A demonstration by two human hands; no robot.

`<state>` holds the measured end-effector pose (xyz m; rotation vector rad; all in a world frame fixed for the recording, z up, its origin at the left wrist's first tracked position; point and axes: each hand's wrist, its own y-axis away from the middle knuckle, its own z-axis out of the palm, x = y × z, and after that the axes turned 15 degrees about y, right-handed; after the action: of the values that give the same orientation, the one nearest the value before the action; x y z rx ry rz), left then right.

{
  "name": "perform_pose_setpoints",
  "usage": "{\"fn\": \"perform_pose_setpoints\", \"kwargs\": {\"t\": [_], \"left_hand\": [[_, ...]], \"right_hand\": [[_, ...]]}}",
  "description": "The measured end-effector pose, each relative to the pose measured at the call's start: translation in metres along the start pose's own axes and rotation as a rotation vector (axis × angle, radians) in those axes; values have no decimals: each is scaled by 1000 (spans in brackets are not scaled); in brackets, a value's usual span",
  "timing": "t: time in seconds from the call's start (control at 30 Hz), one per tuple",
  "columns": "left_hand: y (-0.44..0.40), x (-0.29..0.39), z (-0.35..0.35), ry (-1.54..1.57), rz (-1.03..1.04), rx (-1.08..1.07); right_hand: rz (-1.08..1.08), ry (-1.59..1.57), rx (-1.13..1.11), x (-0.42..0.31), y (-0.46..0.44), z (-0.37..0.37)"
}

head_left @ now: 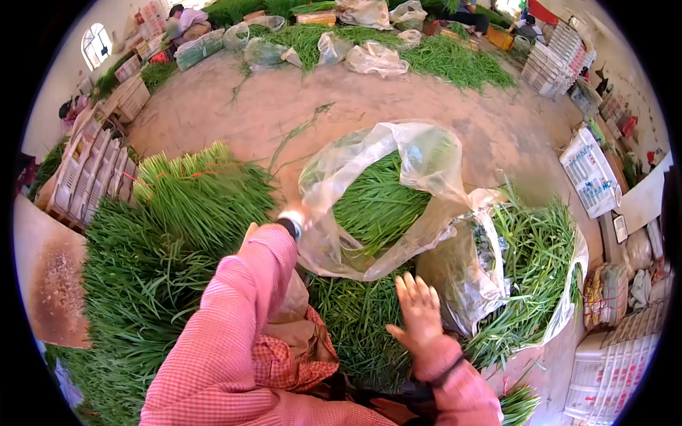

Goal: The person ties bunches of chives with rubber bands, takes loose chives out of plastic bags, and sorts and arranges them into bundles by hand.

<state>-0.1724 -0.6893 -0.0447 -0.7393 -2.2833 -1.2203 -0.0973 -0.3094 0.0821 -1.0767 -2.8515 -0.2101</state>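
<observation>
A large clear plastic bag [435,153] stands with its mouth wide, long chive-like greens [380,202] inside it. At the bag's left rim is my left hand [301,213], smeared by motion, so its grip on the plastic cannot be made out. My right hand [419,307] is just below the bag's near edge, fingers spread and holding nothing, above loose green leaves [359,326]. On the left lie bundled greens [206,186] with pale cut ends and reddish ties. A second plastic bag [469,284] lies right of my right hand, beside more loose greens [536,248].
White crates stand at left [92,167], and a white crate [591,172] leans at right. More crates [558,60] are stacked at the back right. Across the bare floor [213,99] lie heaped greens [458,62] and plastic bags [376,59]. Other people sit further back.
</observation>
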Motion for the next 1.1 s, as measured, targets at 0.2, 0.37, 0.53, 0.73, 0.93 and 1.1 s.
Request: {"fn": "perform_pose_setpoints", "kwargs": {"t": [0.2, 0.37, 0.53, 0.73, 0.93, 1.1], "left_hand": [[70, 51, -121, 846, 718, 333], [85, 32, -86, 1031, 781, 255], [105, 23, -67, 952, 1001, 183], [110, 27, -58, 975, 1148, 397], [104, 24, -71, 1096, 985, 458], [94, 28, -75, 1142, 918, 546]], "right_hand": [[89, 381, -63, 0, -123, 65], [209, 305, 23, 8, -175, 69], [-306, -673, -95, 35, -221, -11], [-263, 250, -119, -13, -367, 26], [-142, 235, 295, -26, -490, 151], [-35, 387, 335, -36, -535, 171]]}}
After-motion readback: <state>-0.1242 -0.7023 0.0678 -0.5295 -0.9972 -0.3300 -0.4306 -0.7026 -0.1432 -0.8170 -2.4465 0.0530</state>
